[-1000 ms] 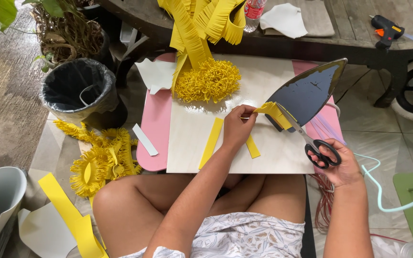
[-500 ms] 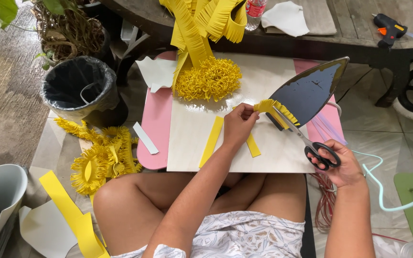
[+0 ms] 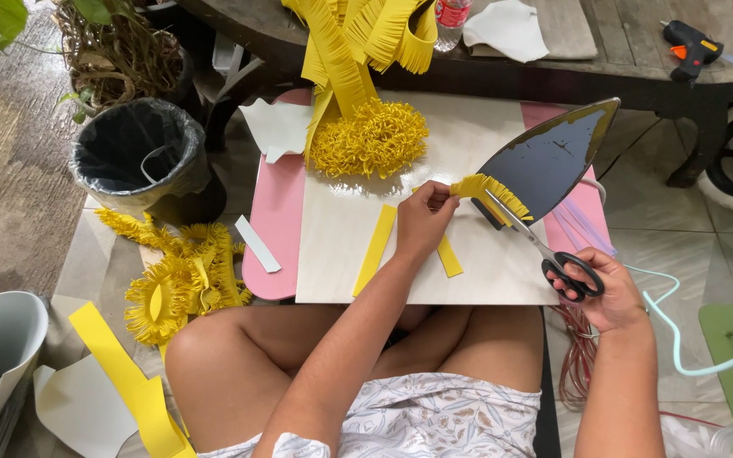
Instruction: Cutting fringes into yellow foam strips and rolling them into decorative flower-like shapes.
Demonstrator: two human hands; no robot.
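A pale board (image 3: 468, 170) rests across the seated person's legs, with a clothes iron (image 3: 553, 161) lying near its right edge. The left arm reaches up from the lower middle, and the left hand (image 3: 424, 222) pinches one end of a yellow fringed strip (image 3: 489, 191) over the middle of the board. The right hand (image 3: 606, 288), past the board's lower right corner, has fingers through the black handles of scissors (image 3: 526, 231), whose blades are slightly parted at the strip. Since the earlier frames the strip has curled longer with more cut fringe, and the right hand sits a little lower.
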